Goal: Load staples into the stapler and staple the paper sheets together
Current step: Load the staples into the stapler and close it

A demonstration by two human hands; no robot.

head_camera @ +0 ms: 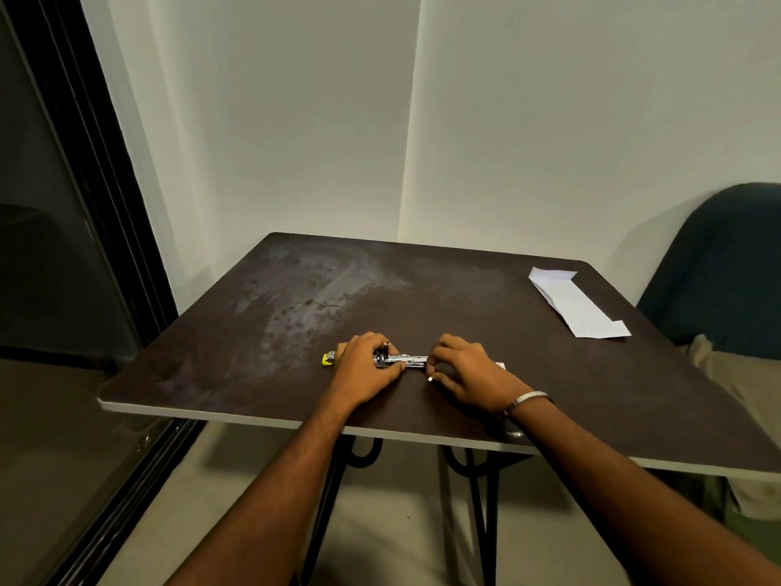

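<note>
Loading: our left hand point(367, 365) grips the opened stapler point(399, 360) to steady it on the surface point(465, 315).
Feeding: our right hand point(469, 372) pinches its metal end.
Waiting: paper sheets point(577, 304) lie well apart.

— Quick look at the person here: what's being worn?

— Very little, from this angle! Both forearms come up bare from the bottom edge, no sleeves in sight anywhere along them.

— Anything on the wrists?

— Yes, the right wrist carries a thin, plain metal bangle point(529, 398), silvery, catching the light. The left wrist is bare.

— Rings? A watch?

— None that I can make out on the hands; the fingers are too small to be sure.
</note>
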